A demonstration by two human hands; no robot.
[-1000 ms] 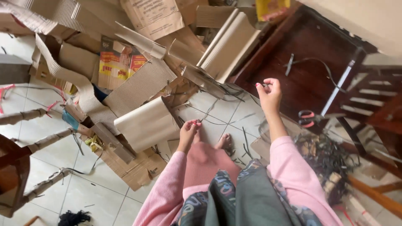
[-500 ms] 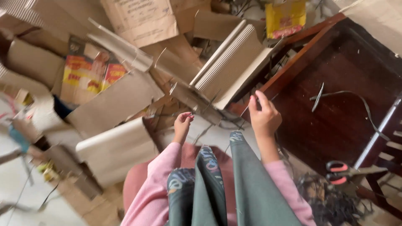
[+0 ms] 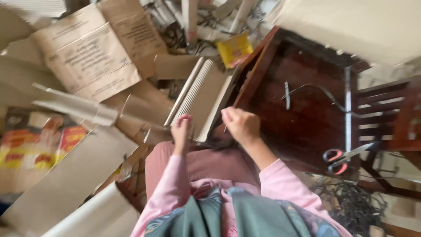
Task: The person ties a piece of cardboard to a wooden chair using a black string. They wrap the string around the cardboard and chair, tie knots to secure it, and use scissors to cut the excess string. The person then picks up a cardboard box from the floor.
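Observation:
My left hand [image 3: 180,131] is raised above my pink-clad knee, its fingers curled against the lower edge of a ribbed piece of corrugated cardboard [image 3: 199,98]. Blur hides whether it holds anything. My right hand [image 3: 240,125] is a little to the right, at the edge of a dark wooden table [image 3: 307,118]. Its fingers are pinched on a thin pale strip [image 3: 225,129] that pokes out below them. Both arms wear pink sleeves.
Cardboard sheets and flattened boxes [image 3: 92,52] cover the floor to the left, with a colourful printed carton [image 3: 35,140] among them. A yellow packet [image 3: 234,48] lies behind the table. Red-handled scissors [image 3: 340,158] rest on the table's right side, above a heap of dark strips [image 3: 351,202].
The view has swung right and closer over the table. My two hands have come nearer to each other, and the right hand has dropped from its raised position.

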